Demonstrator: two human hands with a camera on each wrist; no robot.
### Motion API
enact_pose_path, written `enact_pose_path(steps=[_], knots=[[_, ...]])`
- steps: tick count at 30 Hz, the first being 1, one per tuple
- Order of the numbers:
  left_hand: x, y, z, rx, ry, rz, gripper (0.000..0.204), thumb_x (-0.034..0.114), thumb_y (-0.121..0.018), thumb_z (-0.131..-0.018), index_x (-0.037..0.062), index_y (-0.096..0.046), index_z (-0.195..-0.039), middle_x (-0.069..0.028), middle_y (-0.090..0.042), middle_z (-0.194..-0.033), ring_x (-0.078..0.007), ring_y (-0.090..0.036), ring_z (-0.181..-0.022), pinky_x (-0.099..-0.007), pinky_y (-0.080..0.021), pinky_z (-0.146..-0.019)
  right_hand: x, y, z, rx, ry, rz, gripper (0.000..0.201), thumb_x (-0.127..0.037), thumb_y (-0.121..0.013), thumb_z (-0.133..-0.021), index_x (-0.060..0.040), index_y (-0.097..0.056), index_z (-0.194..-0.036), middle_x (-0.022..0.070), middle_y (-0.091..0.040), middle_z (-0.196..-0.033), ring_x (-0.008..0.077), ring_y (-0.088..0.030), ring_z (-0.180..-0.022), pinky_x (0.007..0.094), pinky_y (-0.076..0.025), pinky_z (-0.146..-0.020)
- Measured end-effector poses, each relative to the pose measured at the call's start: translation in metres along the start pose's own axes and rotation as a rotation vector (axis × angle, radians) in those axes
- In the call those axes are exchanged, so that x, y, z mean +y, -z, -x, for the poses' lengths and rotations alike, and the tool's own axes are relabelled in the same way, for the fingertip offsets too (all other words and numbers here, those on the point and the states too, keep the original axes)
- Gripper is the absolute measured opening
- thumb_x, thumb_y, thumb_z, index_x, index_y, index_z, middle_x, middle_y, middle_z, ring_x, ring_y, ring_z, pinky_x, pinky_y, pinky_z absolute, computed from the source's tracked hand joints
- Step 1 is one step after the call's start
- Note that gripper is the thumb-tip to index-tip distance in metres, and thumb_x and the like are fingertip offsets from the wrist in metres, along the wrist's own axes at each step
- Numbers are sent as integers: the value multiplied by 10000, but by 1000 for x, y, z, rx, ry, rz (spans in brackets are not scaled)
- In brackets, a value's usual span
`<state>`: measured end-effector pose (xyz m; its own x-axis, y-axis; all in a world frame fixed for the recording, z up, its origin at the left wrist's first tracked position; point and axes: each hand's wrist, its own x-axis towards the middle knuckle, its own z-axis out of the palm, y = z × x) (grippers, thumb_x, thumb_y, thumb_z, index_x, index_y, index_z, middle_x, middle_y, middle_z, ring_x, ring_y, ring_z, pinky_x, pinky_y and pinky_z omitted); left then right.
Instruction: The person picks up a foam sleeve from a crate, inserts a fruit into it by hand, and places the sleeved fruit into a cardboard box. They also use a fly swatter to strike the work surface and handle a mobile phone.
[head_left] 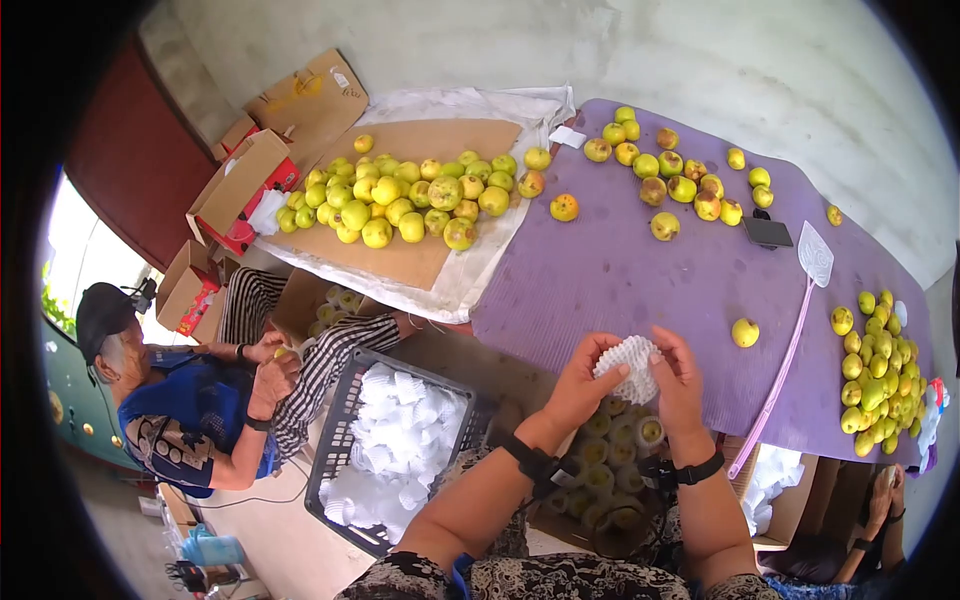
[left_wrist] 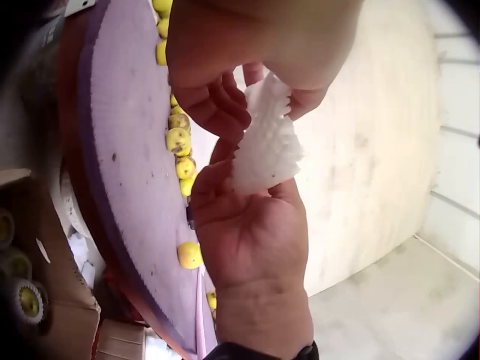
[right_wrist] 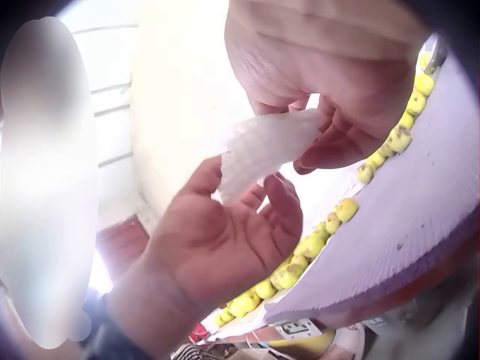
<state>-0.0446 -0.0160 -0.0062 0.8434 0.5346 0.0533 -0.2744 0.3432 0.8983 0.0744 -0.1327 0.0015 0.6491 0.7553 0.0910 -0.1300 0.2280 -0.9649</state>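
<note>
In front of the body, both hands hold a white foam fruit net (head_left: 630,367) between them. My left hand (head_left: 578,388) pinches one side of it with thumb and fingers. The right hand (head_left: 682,392) grips the opposite side, its thumb at the edge. Both wrist views show the net (left_wrist: 266,142) flattened and tapering, with a jagged edge. Below the hands are apples in foam nets (head_left: 622,436), packed in a cardboard box (left_wrist: 64,289). A black plastic crate (head_left: 333,440) full of loose white foam nets (head_left: 405,425) stands to the left.
A purple-covered table (head_left: 620,280) carries scattered apples (head_left: 683,188), a pink fly swatter (head_left: 816,255) and a dark flat device (head_left: 768,232). More apples (head_left: 395,195) lie piled on cardboard at the left. Another person (head_left: 200,420) sits left; another person's hands (head_left: 884,505) show at lower right.
</note>
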Motion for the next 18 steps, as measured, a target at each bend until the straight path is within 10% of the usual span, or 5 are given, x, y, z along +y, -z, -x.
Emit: enact_pose_path(steps=[5, 18], knots=[[-10, -4, -21, 135, 27, -22, 227, 131, -654, -935, 64, -529, -1113, 8, -559, -1008, -61, -518, -921, -245, -456, -803, -18, -7, -9, -80, 283, 564, 441, -21, -629, -862, -27, -537, -1293, 69, -531, -1213, 159, -499, -1147, 302, -403, -983], [-14, -1, -45, -122, 177, 327, 125, 200, -547, -972, 79, -567, -994, 30, -581, -901, -48, -519, -815, -225, -426, -735, -6, 23, -27, -15, -2, 144, 246, -30, -512, -897, 25, -649, -1095, 89, -583, -1137, 183, -539, -1093, 287, -400, -964]])
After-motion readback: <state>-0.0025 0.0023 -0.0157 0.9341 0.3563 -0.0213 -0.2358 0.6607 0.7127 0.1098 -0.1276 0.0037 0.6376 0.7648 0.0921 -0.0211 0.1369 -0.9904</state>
